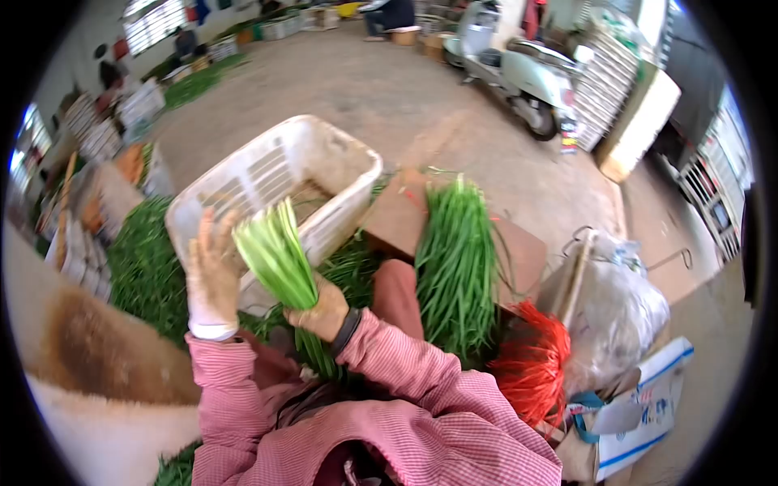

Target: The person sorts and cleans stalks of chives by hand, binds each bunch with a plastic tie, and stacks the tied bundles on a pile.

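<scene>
My right hand (326, 311) is wrapped round a bunch of garlic chives (279, 247). The pale cut ends point up and to the left, and the green leaves hang down below the fist. Just left of those pale ends, my left hand (212, 271) is raised with its fingers spread, slightly blurred, holding nothing. Behind both hands stands a white plastic crate (267, 174) with slatted walls and some brown debris inside. A thick bundle of green chives (459, 259) lies on a brown board (401, 209) to the right.
Loose green leaves (150, 271) are heaped at the left. Red plastic strips (533, 364) and a clear plastic bag (620, 312) are at my right. Farther off stand a pale scooter (527, 73) and stacked crates (604, 85). A seated person (393, 16) is at the back.
</scene>
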Action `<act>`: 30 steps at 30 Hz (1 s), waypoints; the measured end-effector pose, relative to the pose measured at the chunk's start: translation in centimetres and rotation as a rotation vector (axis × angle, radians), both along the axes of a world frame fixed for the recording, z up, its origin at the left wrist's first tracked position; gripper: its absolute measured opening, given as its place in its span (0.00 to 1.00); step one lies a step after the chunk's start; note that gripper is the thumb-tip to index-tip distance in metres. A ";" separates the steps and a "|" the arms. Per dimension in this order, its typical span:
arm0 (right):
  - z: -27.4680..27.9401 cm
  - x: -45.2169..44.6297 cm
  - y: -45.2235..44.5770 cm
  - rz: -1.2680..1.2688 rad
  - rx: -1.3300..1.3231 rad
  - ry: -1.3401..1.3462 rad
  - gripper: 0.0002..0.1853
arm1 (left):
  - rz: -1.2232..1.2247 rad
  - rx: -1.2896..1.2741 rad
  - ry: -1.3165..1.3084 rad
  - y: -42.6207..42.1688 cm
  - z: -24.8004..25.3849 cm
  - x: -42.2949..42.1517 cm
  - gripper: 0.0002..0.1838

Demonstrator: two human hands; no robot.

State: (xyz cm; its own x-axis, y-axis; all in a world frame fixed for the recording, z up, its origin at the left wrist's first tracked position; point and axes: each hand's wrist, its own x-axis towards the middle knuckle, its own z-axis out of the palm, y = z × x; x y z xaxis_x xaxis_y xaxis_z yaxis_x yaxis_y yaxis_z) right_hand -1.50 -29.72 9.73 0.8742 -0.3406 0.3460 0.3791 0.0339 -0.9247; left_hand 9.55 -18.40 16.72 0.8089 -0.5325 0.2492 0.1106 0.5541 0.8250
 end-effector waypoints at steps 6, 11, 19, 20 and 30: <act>8.6 -7.3 -16.1 -0.253 0.116 0.104 0.16 | -0.060 0.001 0.019 -8.0 -0.6 3.3 0.42; 10.6 -13.9 -23.6 -0.610 0.347 0.202 0.21 | -0.334 0.068 0.121 -20.6 -8.5 2.8 0.39; -8.4 -5.8 -36.7 -1.033 -0.242 1.068 0.25 | -0.458 0.516 0.253 -37.6 -17.6 -2.3 0.63; -9.4 -4.6 -36.6 -0.991 -0.262 1.043 0.29 | -0.413 0.605 0.200 -39.1 -18.9 -2.3 0.64; -11.1 -2.5 -31.2 -0.997 -0.723 1.154 0.40 | -0.176 1.515 -0.379 -46.3 -20.8 -4.4 0.70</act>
